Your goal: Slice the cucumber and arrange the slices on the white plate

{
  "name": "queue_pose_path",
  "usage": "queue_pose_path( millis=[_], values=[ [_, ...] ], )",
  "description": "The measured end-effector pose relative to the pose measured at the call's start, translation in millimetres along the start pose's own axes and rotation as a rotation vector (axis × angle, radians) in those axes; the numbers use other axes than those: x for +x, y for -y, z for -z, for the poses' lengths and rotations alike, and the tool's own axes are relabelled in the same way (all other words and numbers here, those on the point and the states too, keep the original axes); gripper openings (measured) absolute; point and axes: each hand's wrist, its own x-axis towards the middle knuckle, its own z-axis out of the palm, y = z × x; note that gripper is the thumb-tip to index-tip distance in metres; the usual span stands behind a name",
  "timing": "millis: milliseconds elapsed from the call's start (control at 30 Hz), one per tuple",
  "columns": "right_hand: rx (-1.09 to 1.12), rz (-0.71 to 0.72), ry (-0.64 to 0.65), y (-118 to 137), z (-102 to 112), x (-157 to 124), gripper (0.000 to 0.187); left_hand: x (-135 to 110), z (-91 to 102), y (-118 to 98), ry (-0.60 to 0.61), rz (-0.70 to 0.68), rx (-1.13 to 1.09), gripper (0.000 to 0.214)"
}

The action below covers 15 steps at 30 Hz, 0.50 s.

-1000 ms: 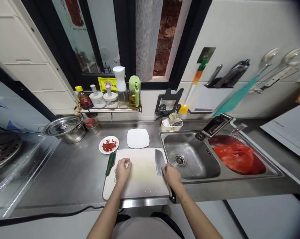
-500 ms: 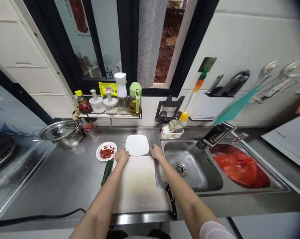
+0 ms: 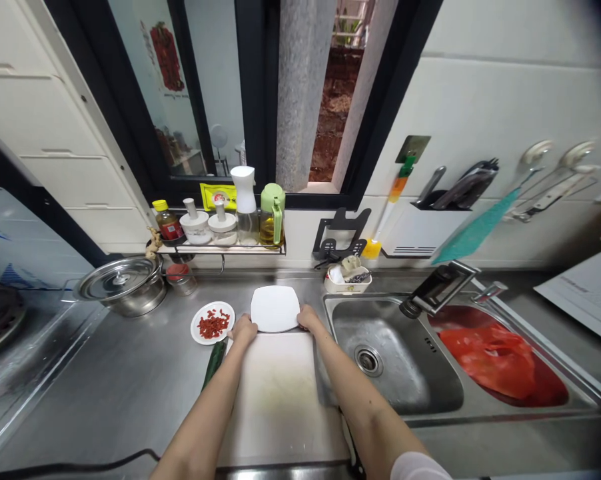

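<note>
Stainless counter (image 3: pixel 130 380) beneath a dark-framed window (image 3: pixel 263 100); white cutting board (image 3: pixel 275 400) at the near edge. White square plate (image 3: pixel 274 309) lies just beyond the board's far edge. Left hand (image 3: pixel 242 329) at its near-left corner, right hand (image 3: pixel 308 317) at its near-right. Fingers look curled inward; cannot tell whether they grip the plate, grip the board's far corners or merely touch.

Risks (judged, not observed): knife (image 3: pixel 323 383) at the board's right side, partly hidden by the right forearm; a low sweep of that arm could meet the blade. Uneven force at the plate could tip it. A leftward slip could bump the small white dish (image 3: pixel 196 331), scattering its red bits (image 3: pixel 213 325). Cucumber (image 3: pixel 213 363), left of the board, might roll if the left forearm brushes it.

Surroundings: sink (image 3: pixel 410 380) on the right, where a stray slide could drop things; bottle shelf (image 3: pixel 230 250) and small caddy (image 3: pixel 348 288) limit the far side; lidded pot (image 3: pixel 120 283) far left.
</note>
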Motion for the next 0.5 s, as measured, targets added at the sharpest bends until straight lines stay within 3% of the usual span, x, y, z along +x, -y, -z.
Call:
queue_pose_path(
  millis=[233,500],
  values=[
    [0.179,0.018,-0.008,-11.5,11.9,-36.2,0.024,-37.9,18.8,14.6,-0.020,-0.094,-0.109,0.029],
    [0.474,0.089,0.041,-67.0,-6.0,-127.9,0.017,-115.5,4.5,75.9,0.032,-0.217,-0.199,0.025]
  ],
)
